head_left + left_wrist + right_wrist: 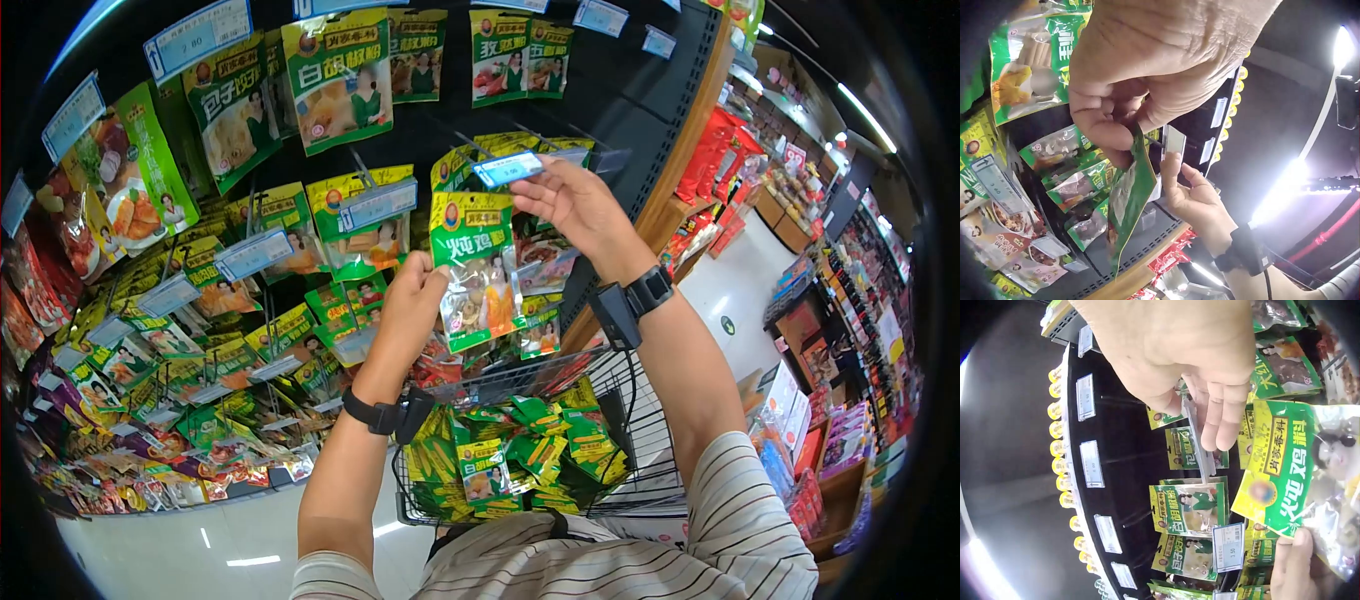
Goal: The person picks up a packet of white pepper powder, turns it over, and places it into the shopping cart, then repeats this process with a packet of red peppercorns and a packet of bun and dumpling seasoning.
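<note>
Packet (480, 268), edge pinched in left hand (408, 306), sits near right hand (577, 207) pinching price tag (506, 171).

- The head view looks forward and down from farthest back, taking in the rack (635, 130) and shopping cart (655, 425).
- The left wrist view sits close to the left hand (1160, 56), tilted sideways, facing the right hand (1200, 206) and ceiling lights (1282, 192) beyond.
- The right wrist view sits close to the right hand, turned sideways, facing the rack.
- All three share the green-and-yellow packet (478, 280), the price tag (505, 169) and both hands.
</note>
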A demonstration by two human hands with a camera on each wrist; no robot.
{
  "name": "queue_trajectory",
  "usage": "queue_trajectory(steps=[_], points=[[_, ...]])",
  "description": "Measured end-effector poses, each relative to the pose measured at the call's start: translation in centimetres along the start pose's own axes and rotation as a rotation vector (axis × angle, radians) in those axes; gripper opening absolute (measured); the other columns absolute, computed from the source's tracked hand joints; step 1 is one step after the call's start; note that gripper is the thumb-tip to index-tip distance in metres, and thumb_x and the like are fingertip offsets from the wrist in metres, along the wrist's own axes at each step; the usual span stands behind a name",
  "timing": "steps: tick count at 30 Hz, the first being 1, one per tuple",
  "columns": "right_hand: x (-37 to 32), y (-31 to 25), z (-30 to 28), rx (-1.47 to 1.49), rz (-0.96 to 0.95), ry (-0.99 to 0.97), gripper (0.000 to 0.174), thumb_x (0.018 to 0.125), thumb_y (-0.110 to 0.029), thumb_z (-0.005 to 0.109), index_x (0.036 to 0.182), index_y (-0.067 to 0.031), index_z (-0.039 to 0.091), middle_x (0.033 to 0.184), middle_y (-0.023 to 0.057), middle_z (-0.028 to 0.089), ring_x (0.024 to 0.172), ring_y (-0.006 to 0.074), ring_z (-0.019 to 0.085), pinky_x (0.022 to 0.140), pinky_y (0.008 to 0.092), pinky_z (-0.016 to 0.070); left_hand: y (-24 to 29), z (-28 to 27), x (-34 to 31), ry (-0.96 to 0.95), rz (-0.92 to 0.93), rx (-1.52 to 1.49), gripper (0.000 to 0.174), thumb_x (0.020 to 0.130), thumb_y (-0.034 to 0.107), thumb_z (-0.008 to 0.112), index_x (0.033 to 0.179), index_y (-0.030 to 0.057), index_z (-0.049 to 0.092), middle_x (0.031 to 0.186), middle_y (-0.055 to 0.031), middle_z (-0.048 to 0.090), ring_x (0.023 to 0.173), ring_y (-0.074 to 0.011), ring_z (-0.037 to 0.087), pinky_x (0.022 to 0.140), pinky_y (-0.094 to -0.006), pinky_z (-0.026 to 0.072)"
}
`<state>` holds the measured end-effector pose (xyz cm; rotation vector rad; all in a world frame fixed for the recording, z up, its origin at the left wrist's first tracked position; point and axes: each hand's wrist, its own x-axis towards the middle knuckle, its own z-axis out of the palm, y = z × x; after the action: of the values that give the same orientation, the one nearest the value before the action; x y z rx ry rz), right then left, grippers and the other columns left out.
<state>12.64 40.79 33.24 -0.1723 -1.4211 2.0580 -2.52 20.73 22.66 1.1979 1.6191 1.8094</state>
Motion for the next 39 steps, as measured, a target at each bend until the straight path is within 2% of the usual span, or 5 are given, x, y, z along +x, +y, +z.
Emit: queue_trajectory(steps=[4,5,19,37,39], points=[[-0.3,-0.5,0.2,-0.002,-0.034,0.051,0.027,0.098,-0.016,0.057,0.116,0.0036,0.056,0.106,0.0177,0.066,0.102,0.0283,0.067,0.087,0.0380,0.0577,0.4,1.0,0.5,0.004,0.013,-0.014,0.019,0.099,0.023,0.055,0.092,0.0074,0.048,0.072,0.0050,0.045,0.063,-0.0031,0.040,0.052,-0.0242,0.0345],[-0.2,-0.7,0.4,0.003,-0.023,0.066,0.028,0.098,-0.016,0.058,0.116,0.0041,0.056,0.109,0.0191,0.066,0.104,0.0293,0.067,0.089,0.0388,0.0574,0.5,1.2,0.5,0.022,-0.038,-0.040,0.022,0.097,0.021,0.057,0.091,0.0018,0.048,0.068,-0.0018,0.049,0.063,-0.0086,0.041,0.056,-0.0314,0.0375],[0.1,-0.9,1.2,-0.028,-0.044,0.057,0.030,0.096,-0.017,0.062,0.114,0.0062,0.054,0.114,0.0231,0.065,0.106,0.0309,0.067,0.092,0.0403,0.0576,-0.3,2.5,3.3,0.072,0.038,-0.061,0.023,0.096,0.022,0.056,0.097,-0.0006,0.053,0.075,-0.0093,0.060,0.068,-0.0160,0.053,0.064,-0.0351,0.0438],[-0.3,-0.5,0.7,-0.014,-0.023,0.083,0.031,0.099,-0.016,0.056,0.119,0.0068,0.055,0.113,0.0215,0.064,0.107,0.0315,0.066,0.092,0.0398,0.0574,-1.5,4.0,5.3,0.106,-0.023,-0.188,0.023,0.097,0.022,0.054,0.102,-0.0007,0.056,0.074,-0.0060,0.059,0.054,-0.0140,0.057,0.047,-0.0310,0.0451],[-0.5,-0.3,0.5,-0.028,-0.029,0.053,0.033,0.099,-0.017,0.055,0.123,0.0069,0.052,0.113,0.0215,0.064,0.108,0.0313,0.066,0.092,0.0398,0.0573,-1.1,3.9,5.7,0.136,-0.035,-0.119,0.023,0.096,0.021,0.055,0.100,-0.0012,0.056,0.075,-0.0096,0.061,0.059,-0.0200,0.060,0.052,-0.0354,0.0472]])
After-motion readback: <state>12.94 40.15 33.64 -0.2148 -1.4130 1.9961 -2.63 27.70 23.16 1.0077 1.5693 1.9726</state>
